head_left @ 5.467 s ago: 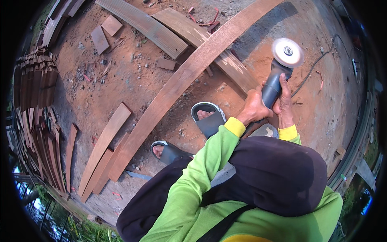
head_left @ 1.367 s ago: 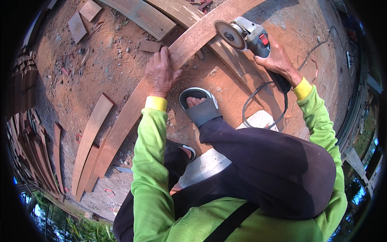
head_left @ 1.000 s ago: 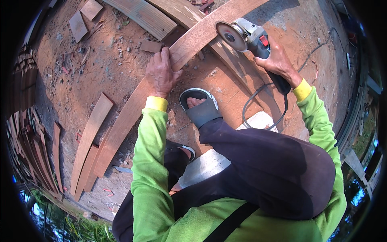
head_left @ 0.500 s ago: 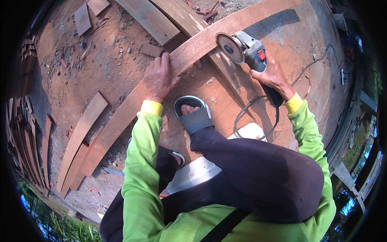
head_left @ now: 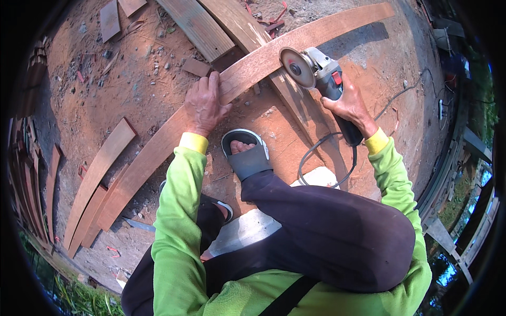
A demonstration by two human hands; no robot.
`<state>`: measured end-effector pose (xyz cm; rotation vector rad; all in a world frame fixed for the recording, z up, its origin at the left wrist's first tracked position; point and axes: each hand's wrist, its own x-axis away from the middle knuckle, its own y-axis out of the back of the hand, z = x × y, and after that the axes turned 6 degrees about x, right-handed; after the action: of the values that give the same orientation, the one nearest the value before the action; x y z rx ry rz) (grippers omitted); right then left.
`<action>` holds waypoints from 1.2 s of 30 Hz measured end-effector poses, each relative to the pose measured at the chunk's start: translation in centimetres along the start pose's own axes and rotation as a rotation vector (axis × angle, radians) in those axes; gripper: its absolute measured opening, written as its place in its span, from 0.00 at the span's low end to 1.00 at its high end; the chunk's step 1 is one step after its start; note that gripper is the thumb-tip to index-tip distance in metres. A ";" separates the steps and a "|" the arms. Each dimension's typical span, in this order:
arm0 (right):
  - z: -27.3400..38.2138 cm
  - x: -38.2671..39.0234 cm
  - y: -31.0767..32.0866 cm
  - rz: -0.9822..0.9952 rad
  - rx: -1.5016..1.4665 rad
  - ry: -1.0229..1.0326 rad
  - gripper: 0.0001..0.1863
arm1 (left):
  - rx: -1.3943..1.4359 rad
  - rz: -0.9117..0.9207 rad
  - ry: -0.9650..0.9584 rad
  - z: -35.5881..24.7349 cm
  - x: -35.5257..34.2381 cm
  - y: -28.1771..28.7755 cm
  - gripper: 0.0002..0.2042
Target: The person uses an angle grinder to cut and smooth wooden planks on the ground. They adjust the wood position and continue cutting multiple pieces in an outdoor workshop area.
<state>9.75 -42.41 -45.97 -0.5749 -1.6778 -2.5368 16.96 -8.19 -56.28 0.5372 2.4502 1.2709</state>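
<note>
A long reddish-brown wooden plank (head_left: 253, 67) runs slantwise from the lower left to the upper right, bent by the lens. My left hand (head_left: 204, 105) is closed over it near its middle, thumb on the near edge and fingers toward the far edge. In my right hand (head_left: 350, 105) is an angle grinder (head_left: 322, 71), gripped round its dark body by the red switch. Its round disc (head_left: 297, 68) stands beside the plank's near edge; whether they touch I cannot tell. A grey cable (head_left: 301, 167) loops down from the tool's rear end.
Thick timber beams (head_left: 197, 29) lie under and beyond the plank. Several loose boards (head_left: 100, 176) rest at the left, by a stack of wood (head_left: 29, 184). My sandalled foot (head_left: 245, 150) stands on the sandy ground near the plank. A white block (head_left: 247, 231) is beneath my legs.
The whole view has shifted slightly, so most things sit a little farther left. My left hand keeps its hold on the plank, and the grinder's disc remains close to the plank's near edge.
</note>
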 end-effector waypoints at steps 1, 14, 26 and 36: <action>-0.2 -0.1 -0.1 0.000 -0.005 0.003 0.32 | -0.001 0.000 -0.001 0.0 0.0 0.0 0.39; 0.3 0.0 0.0 0.013 0.001 -0.017 0.33 | -0.003 0.004 -0.006 -0.1 -0.1 0.2 0.38; 0.1 -0.1 -0.2 -0.027 0.032 0.039 0.30 | -0.010 0.095 0.063 -0.2 0.0 0.2 0.41; 0.1 -0.1 -0.2 -0.009 0.031 -0.003 0.31 | -0.024 0.006 -0.001 0.0 0.0 -0.2 0.38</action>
<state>9.78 -42.21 -46.16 -0.5709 -1.7216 -2.5123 16.98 -8.30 -56.43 0.5386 2.4307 1.3003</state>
